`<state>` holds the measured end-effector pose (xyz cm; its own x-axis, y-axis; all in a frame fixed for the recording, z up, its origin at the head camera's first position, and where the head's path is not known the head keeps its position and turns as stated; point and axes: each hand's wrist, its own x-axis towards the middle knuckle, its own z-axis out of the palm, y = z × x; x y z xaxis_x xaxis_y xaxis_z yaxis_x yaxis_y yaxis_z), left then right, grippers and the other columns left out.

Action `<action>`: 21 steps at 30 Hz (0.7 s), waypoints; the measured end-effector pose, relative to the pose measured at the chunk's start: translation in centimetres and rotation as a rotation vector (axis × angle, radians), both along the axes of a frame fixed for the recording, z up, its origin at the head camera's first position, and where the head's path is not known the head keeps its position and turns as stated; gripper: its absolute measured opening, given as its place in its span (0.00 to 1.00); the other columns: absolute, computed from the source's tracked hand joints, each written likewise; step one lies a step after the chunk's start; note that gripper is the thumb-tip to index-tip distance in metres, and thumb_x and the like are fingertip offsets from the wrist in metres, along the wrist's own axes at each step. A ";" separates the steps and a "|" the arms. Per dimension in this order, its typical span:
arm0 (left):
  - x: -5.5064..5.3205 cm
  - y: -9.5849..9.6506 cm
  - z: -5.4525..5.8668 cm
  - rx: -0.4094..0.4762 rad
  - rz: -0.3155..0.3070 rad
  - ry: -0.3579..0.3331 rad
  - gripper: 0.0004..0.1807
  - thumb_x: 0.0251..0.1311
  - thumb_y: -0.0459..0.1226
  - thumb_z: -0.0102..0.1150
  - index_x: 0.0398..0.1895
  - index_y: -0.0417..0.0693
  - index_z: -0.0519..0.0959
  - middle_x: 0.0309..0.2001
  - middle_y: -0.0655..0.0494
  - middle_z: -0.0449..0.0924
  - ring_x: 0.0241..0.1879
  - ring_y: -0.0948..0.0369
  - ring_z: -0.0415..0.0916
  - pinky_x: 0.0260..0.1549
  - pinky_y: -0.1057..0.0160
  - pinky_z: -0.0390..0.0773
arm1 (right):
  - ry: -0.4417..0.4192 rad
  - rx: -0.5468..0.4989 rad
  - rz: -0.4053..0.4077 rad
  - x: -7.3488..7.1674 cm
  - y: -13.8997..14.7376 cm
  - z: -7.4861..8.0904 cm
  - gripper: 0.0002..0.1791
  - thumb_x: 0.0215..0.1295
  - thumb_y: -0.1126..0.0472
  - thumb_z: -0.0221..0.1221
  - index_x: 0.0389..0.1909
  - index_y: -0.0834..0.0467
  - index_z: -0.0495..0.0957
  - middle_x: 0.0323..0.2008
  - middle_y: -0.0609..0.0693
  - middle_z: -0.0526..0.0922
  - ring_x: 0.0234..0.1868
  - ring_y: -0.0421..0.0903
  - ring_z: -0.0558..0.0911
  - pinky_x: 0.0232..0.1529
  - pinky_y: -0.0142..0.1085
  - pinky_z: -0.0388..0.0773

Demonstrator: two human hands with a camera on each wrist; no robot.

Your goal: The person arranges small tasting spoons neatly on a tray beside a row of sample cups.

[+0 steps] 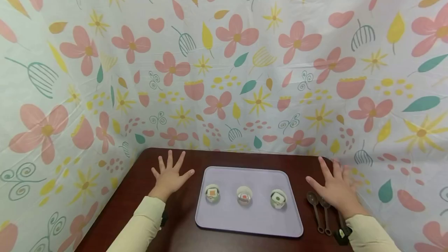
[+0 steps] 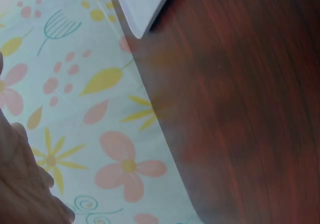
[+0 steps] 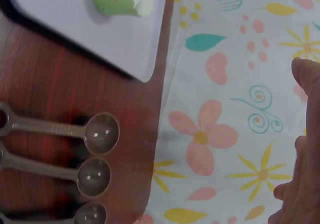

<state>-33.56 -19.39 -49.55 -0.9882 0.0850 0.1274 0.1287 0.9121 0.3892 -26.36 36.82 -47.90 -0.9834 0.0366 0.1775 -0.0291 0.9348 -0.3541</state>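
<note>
In the head view my left hand (image 1: 169, 180) is held up with its fingers spread, left of a pale lilac tray (image 1: 241, 221). My right hand (image 1: 337, 191) is spread too, raised over the right side of the table beside several brown measuring spoons (image 1: 316, 213). Neither hand holds anything. On the tray, three small round pale containers stand in a row: the left one (image 1: 212, 193) shows an orange square, the middle one (image 1: 244, 196) a red mark, the right one (image 1: 278, 199) a green mark. What is inside them is too small to tell.
The dark red-brown wooden table (image 1: 175, 224) bears the tray. Flower-patterned cloth (image 1: 224, 69) hangs around its back and sides. In the right wrist view, three spoon bowls (image 3: 101, 133) lie close together near the tray's corner.
</note>
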 end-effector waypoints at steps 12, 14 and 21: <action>0.1 3.4 -3.4 0.105 0.050 0.075 0.35 0.63 0.46 0.66 0.72 0.47 0.70 0.65 0.32 0.69 0.62 0.33 0.67 0.56 0.35 0.73 | 0.045 -0.115 0.047 -0.2 -1.5 -3.0 0.43 0.72 0.49 0.59 0.75 0.71 0.55 0.60 0.76 0.71 0.54 0.72 0.76 0.46 0.64 0.76; 0.4 4.1 -4.4 0.159 0.064 0.027 0.30 0.62 0.43 0.68 0.66 0.42 0.75 0.61 0.33 0.74 0.60 0.33 0.70 0.56 0.36 0.74 | -0.012 -0.135 0.043 -0.3 -2.2 -4.0 0.40 0.71 0.51 0.60 0.73 0.72 0.59 0.58 0.73 0.75 0.52 0.69 0.79 0.44 0.59 0.79; 1.1 5.5 -7.0 0.306 0.104 -0.122 0.25 0.58 0.37 0.71 0.56 0.31 0.80 0.52 0.35 0.82 0.42 0.44 0.84 0.41 0.47 0.84 | -0.117 -0.157 -0.026 -0.1 -4.6 -7.3 0.32 0.65 0.59 0.63 0.64 0.74 0.70 0.41 0.62 0.84 0.37 0.55 0.84 0.36 0.50 0.81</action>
